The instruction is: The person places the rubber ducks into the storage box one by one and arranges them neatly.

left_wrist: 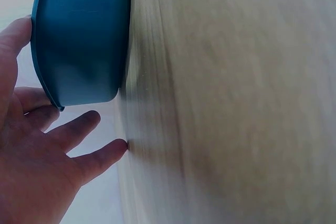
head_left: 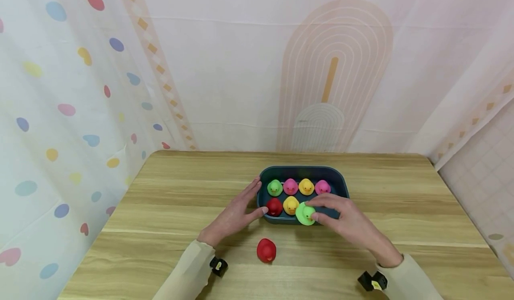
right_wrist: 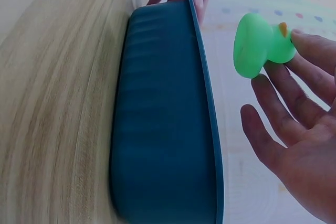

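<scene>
In the head view my right hand (head_left: 351, 222) pinches a light green rubber duck (head_left: 305, 213) by thumb and fingertips, over the front rim of a dark blue tub (head_left: 343, 182). The right wrist view has the duck (right_wrist: 257, 45) raised above the tub's rim. At the tub's left end my left hand (head_left: 234, 213) spreads its fingers, thumb and fingertips right at the rim. Inside, a green duck (head_left: 275, 187), two pink ducks and a yellow duck (head_left: 306, 186) line the back; a red duck (head_left: 275, 207) and another yellow duck (head_left: 291, 205) sit in front.
Another red duck (head_left: 267, 250) lies on the wooden table (head_left: 160, 215), in front of the tub and between the forearms. A patterned curtain (head_left: 233, 81) hangs behind the table and along its left side. Small black cameras (head_left: 218, 265) are worn on both wrists.
</scene>
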Demonstrator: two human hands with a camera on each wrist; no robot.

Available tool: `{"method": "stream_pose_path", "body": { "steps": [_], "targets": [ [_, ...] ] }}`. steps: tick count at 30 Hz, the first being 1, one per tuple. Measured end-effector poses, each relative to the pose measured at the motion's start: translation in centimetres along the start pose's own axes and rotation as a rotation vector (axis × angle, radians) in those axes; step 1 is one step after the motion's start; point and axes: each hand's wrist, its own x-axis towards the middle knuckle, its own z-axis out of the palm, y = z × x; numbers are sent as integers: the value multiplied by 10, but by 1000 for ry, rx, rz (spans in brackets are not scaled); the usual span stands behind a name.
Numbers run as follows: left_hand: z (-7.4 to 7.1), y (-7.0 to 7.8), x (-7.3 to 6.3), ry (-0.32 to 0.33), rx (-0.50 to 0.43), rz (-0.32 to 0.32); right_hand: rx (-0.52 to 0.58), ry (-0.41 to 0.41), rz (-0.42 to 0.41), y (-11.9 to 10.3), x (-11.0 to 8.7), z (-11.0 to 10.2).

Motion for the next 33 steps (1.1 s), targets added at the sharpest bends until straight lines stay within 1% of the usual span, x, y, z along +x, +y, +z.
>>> {"method": "stream_pose_path", "body": {
  "steps": [6, 13, 18, 24, 30, 33],
  "targets": [
    [0, -1, 0, -3, 0, 3, 0, 14, 9, 5, 3, 1],
    [0, 0, -1, 9, 4, 19, 38, 16, 35, 9, 6, 1],
    [0, 1, -1, 8, 5, 25, 43, 18, 36, 12, 8, 2],
    [-1, 0, 0, -3, 18, 8, 31, 35, 46, 16, 11, 3],
    [-1, 1, 0, 2, 18, 17, 13, 48, 47, 20, 14, 4],
    [-1, 1, 0, -6, 13, 6, 14, 49, 56, 22, 15, 5]
  ]
}}
